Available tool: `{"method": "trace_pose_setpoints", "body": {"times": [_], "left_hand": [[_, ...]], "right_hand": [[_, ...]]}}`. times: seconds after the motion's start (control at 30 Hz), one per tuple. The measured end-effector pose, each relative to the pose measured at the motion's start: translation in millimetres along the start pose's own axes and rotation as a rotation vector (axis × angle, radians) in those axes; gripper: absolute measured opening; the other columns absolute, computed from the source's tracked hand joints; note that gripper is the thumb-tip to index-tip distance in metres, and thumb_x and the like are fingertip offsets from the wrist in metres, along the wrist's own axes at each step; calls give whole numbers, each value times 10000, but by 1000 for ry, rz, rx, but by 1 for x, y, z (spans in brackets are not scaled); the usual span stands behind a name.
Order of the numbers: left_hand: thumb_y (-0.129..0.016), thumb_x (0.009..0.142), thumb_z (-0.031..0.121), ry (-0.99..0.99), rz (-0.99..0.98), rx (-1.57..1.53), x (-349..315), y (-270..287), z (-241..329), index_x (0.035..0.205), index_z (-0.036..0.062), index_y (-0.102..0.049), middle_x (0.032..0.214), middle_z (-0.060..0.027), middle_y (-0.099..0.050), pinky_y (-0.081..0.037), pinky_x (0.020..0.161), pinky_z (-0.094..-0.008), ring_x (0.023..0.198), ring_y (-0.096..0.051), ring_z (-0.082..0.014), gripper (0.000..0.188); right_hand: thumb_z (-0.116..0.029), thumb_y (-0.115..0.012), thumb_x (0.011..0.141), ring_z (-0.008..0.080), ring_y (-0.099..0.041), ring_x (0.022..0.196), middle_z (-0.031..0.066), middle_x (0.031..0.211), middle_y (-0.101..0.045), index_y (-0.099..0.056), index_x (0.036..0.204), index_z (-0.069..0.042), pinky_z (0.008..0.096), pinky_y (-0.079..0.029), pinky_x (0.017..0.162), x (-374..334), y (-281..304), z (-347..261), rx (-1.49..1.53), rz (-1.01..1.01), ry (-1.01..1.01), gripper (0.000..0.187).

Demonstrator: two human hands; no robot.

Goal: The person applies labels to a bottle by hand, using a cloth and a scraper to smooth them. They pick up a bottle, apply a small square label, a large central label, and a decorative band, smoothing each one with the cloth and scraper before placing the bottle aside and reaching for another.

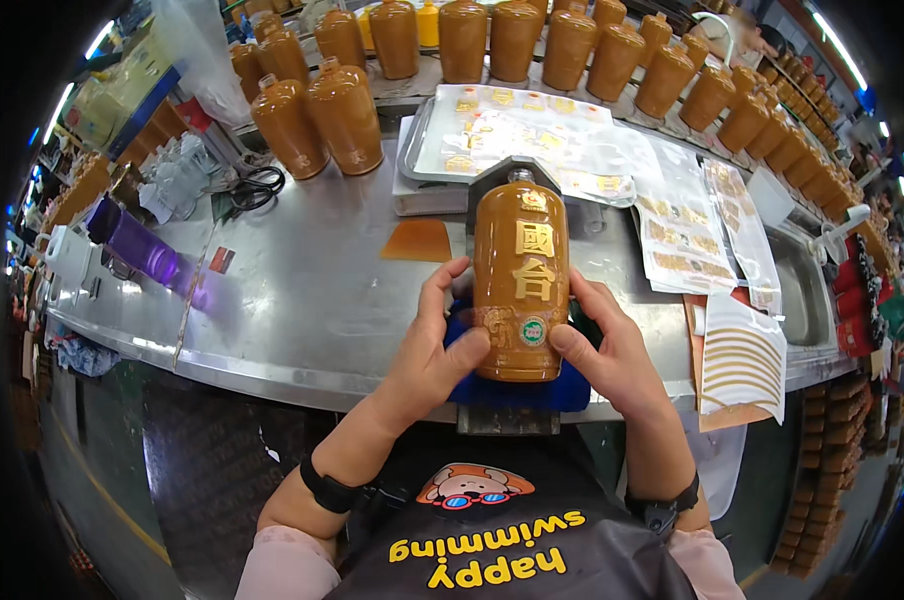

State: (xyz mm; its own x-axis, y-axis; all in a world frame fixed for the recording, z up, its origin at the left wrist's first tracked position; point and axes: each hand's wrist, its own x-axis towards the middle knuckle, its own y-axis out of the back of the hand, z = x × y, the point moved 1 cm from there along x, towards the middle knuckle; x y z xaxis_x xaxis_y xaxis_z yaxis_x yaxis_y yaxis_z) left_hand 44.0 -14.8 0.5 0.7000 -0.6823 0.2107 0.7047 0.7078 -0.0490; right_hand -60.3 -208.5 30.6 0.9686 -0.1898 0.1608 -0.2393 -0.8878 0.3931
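A glossy brown bottle (520,285) with gold raised lettering, a small emblem near its neck and a round green sticker low down lies tilted before me on a dark holder with a blue cloth (572,393). My left hand (432,335) grips its left side, thumb on the lower front. On the other side my right hand (612,345) presses its thumb near the green sticker, fingers wrapped round the edge. The backs of both hands' fingers are partly hidden by the bottle. Just behind it sits a dark angular stand (512,168).
Several brown bottles (344,115) line the back of the steel table (302,260). A tray of gold decals (442,125) and decal sheets (682,240) lie behind and right, with a sheet of gold arcs (742,360) at the front. Scissors (259,188) and a purple bottle (142,245) are left; a sink (807,285) is right.
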Motion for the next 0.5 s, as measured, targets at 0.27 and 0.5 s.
{"method": "trace_pose_setpoints", "body": {"times": [0.27,0.5], "left_hand": [[-771,728,436,-338,41,865,-18,5,6,1477,27,-272,1376,-196,-443,-163,1124,-547,1305,-383,-345,989],[-677,822,245,-704,134,1107,-32,-20,8,1350,166,-540,1202,-62,-624,-162,1135,-499,1340,-367,-303,551]], "right_hand": [[-347,-718,856,308,-472,1251,214,1318,-479,-398,1406,60,373,-382,1040,-8,0,-1,-122,63,141,756],[-321,-724,846,313,-466,1257,208,1333,-460,-409,1409,52,369,-377,1044,-11,-4,-6,-130,58,116,745]]}}
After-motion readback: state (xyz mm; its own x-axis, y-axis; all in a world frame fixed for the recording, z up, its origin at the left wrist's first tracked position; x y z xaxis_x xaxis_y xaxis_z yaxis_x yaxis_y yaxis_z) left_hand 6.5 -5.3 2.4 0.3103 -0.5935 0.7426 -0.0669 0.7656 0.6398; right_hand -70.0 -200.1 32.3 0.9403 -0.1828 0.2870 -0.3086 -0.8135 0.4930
